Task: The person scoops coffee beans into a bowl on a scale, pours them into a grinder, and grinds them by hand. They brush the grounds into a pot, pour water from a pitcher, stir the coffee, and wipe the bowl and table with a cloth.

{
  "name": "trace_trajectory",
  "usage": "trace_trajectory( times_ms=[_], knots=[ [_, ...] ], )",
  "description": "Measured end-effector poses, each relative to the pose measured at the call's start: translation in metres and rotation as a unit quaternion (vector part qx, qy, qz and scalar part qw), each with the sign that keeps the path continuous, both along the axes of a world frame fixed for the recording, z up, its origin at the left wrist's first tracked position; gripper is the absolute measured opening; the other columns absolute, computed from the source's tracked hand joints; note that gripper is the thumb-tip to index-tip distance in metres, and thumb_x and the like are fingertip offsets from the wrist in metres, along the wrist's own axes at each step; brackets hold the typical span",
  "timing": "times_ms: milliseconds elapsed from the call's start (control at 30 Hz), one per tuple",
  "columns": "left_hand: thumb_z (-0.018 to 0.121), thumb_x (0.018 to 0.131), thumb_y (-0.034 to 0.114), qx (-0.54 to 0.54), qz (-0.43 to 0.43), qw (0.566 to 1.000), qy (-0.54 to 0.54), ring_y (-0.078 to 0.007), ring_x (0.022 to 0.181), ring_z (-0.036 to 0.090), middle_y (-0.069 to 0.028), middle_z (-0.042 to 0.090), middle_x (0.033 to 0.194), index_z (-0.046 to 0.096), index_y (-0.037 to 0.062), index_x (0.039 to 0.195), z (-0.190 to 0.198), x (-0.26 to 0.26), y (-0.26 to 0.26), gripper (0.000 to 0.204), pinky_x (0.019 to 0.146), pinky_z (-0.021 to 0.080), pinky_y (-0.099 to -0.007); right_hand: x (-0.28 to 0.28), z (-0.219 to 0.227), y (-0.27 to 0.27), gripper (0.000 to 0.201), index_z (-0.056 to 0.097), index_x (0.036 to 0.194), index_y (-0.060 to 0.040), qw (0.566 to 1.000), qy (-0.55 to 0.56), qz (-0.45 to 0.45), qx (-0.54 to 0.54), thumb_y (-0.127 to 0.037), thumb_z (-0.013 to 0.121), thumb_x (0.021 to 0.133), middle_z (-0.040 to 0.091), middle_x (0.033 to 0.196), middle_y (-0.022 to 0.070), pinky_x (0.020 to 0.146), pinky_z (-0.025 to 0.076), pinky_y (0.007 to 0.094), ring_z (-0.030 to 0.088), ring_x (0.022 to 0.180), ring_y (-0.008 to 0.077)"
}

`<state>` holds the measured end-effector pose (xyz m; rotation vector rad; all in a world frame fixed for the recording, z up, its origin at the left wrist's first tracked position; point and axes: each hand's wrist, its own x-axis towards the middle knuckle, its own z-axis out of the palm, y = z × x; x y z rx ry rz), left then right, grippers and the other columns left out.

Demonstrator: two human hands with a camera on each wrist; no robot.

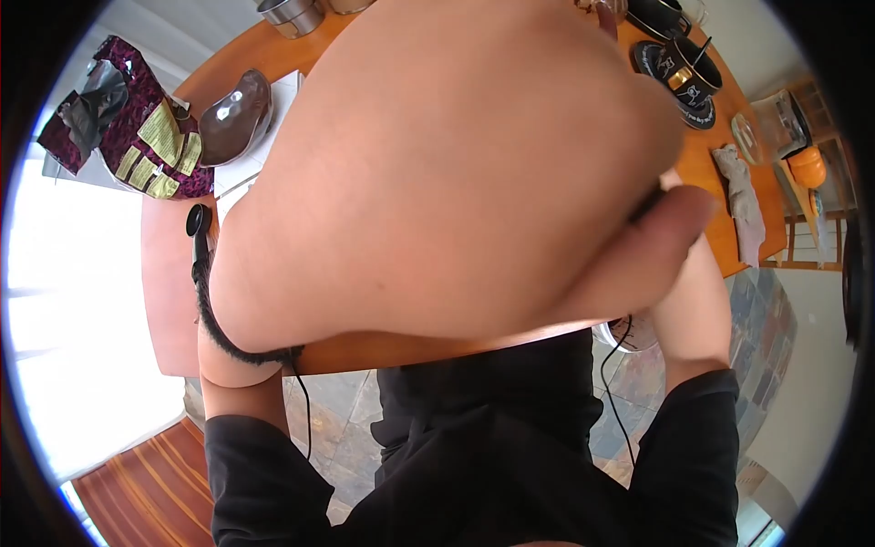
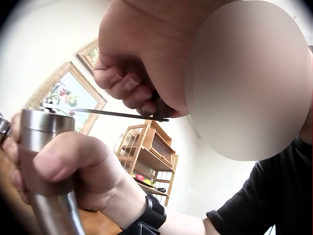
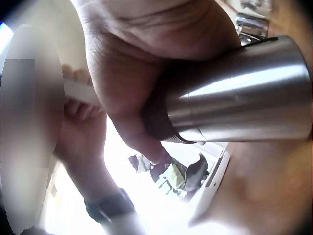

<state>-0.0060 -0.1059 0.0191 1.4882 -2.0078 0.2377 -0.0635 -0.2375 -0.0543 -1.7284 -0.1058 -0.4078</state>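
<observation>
My right hand [image 2: 93, 166] grips the brown band of a steel hand coffee grinder [image 2: 48, 128], seen in the left wrist view. Its thumb lies across the band. The grinder stands nearly upright there, with a thin crank handle [image 2: 112, 114] reaching sideways from its top. My left hand [image 2: 132, 73] is curled round the dark knob at the crank's end. In the right wrist view the steel body [image 3: 244, 93] fills the right side. In the head view my left hand [image 1: 456, 164] looms close to the camera, hiding the grinder and my right hand.
A purple and black bag [image 1: 150, 137] and a glossy dark dish [image 1: 239, 118] on a white scale [image 1: 284, 96] are at the table's left. Black mugs [image 1: 693, 77], a steel cup [image 1: 292, 16] and a folded cloth [image 1: 743, 205] also occupy it. Thin cables hang down.
</observation>
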Motion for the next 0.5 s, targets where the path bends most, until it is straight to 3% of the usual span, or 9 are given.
trace_trajectory(
  times_ms=[67, 167, 200, 267, 367, 433, 467, 500],
  knots=[
    [0.056, 0.088, 0.016, 0.022, -0.023, 0.999, 0.004, -0.0200, 0.049, 0.047, -0.0104, 0.049, 0.055, 0.061, -0.0044, 0.076, 0.002, 0.009, 0.002, 0.025, 0.049, 0.038, -0.0304, -0.002, 0.010, -0.023, 0.017, 0.063, 0.086, -0.0008, 0.989, 0.085, 0.048, 0.107, -0.002, 0.068, 0.070, 0.065, 0.079, 0.0051, 0.064, 0.049, 0.0291, 0.061, 0.067, 0.0173],
    [0.056, 0.087, 0.016, 0.089, -0.004, 0.993, 0.077, -0.0179, 0.050, 0.046, -0.0082, 0.048, 0.055, 0.061, -0.0037, 0.078, 0.004, 0.028, 0.007, 0.022, 0.049, 0.037, -0.0296, 0.005, -0.004, -0.046, 0.015, 0.063, 0.080, -0.0058, 0.983, 0.080, 0.079, 0.146, -0.007, 0.073, 0.070, 0.060, 0.074, 0.0001, 0.062, 0.045, 0.0207, 0.056, 0.066, 0.0077],
    [0.056, 0.087, 0.016, 0.115, 0.018, 0.986, 0.124, -0.0168, 0.049, 0.046, -0.0071, 0.048, 0.055, 0.060, -0.0031, 0.078, 0.003, 0.035, 0.007, 0.021, 0.049, 0.036, -0.0296, 0.004, -0.005, -0.053, 0.015, 0.063, 0.080, -0.0058, 0.983, 0.079, 0.077, 0.147, -0.007, 0.073, 0.070, 0.060, 0.074, 0.0001, 0.062, 0.045, 0.0207, 0.056, 0.066, 0.0077],
    [0.055, 0.089, 0.019, 0.093, 0.043, 0.991, 0.081, -0.0151, 0.050, 0.045, -0.0064, 0.046, 0.054, 0.059, -0.0037, 0.075, 0.006, 0.051, -0.001, 0.027, 0.050, 0.036, -0.0301, 0.001, -0.001, -0.061, 0.021, 0.063, 0.093, -0.0019, 0.971, 0.147, 0.076, 0.172, -0.009, 0.071, 0.074, 0.065, 0.090, 0.0041, 0.075, 0.049, 0.0261, 0.061, 0.080, 0.0140],
    [0.053, 0.093, 0.023, 0.205, 0.169, 0.958, 0.109, -0.0232, 0.047, 0.047, -0.0170, 0.050, 0.051, 0.056, -0.0058, 0.065, 0.010, 0.069, -0.003, 0.040, 0.050, 0.043, -0.0359, -0.001, -0.006, -0.063, 0.027, 0.063, 0.098, -0.0024, 0.976, 0.131, 0.028, 0.172, -0.010, 0.072, 0.073, 0.063, 0.090, 0.0040, 0.078, 0.047, 0.0252, 0.061, 0.082, 0.0137],
    [0.053, 0.091, 0.025, 0.221, 0.262, 0.937, 0.064, -0.0169, 0.050, 0.046, -0.0077, 0.042, 0.052, 0.055, -0.0046, 0.071, -0.022, 0.115, -0.012, 0.035, 0.051, 0.036, -0.0309, -0.004, -0.005, -0.064, 0.030, 0.062, 0.096, -0.0033, 0.983, 0.116, 0.001, 0.145, -0.013, 0.075, 0.071, 0.062, 0.088, 0.0036, 0.078, 0.048, 0.0264, 0.061, 0.081, 0.0131],
    [0.053, 0.091, 0.025, 0.220, 0.264, 0.937, 0.065, -0.0169, 0.050, 0.046, -0.0077, 0.042, 0.052, 0.055, -0.0046, 0.071, -0.027, 0.116, -0.015, 0.035, 0.051, 0.036, -0.0309, -0.004, -0.001, -0.059, 0.030, 0.062, 0.096, -0.0033, 0.983, 0.116, 0.003, 0.143, -0.013, 0.075, 0.071, 0.062, 0.088, 0.0036, 0.078, 0.048, 0.0264, 0.061, 0.081, 0.0131],
    [0.052, 0.092, 0.027, 0.230, 0.308, 0.923, 0.034, -0.0180, 0.050, 0.045, -0.0082, 0.040, 0.052, 0.053, -0.0047, 0.069, -0.033, 0.116, -0.019, 0.039, 0.052, 0.037, -0.0310, -0.005, 0.003, -0.049, 0.024, 0.061, 0.087, -0.0038, 0.991, 0.095, 0.018, 0.098, -0.011, 0.075, 0.070, 0.062, 0.081, 0.0026, 0.069, 0.047, 0.0246, 0.060, 0.074, 0.0115]
  ],
)
